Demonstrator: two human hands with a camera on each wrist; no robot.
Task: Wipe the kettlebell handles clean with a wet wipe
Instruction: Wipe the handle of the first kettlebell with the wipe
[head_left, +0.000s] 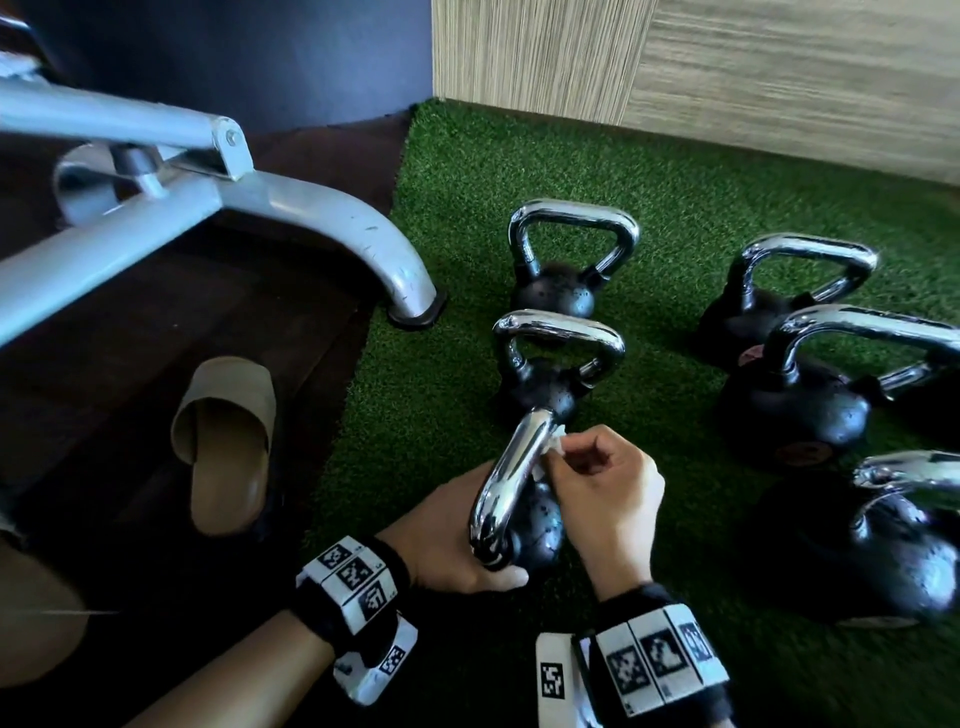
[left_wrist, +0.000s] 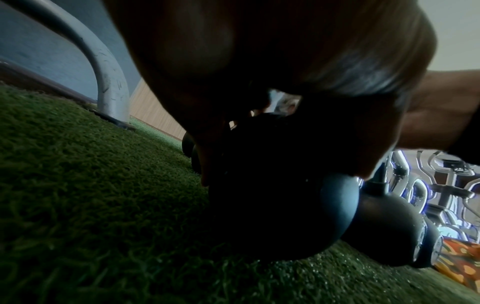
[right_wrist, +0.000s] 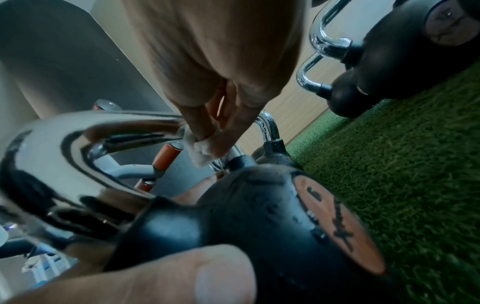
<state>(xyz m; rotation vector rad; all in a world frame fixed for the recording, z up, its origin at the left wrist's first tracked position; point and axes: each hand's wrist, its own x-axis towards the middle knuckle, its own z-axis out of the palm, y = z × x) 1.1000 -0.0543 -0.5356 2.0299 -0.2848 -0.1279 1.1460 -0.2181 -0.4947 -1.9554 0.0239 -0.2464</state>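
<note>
A small black kettlebell with a chrome handle stands on the green turf near me, turned edge-on. My left hand grips its body and the near base of the handle, thumb in front. My right hand pinches a crumpled white wet wipe against the far upper part of the handle. In the right wrist view the wipe sits between fingertips and chrome bar. The left wrist view is mostly dark palm and the kettlebell's body.
Several more chrome-handled kettlebells stand on the turf: two beyond, others at right. A grey machine leg lands at the turf's left edge. A beige slipper lies on the dark floor. A wooden wall closes the back.
</note>
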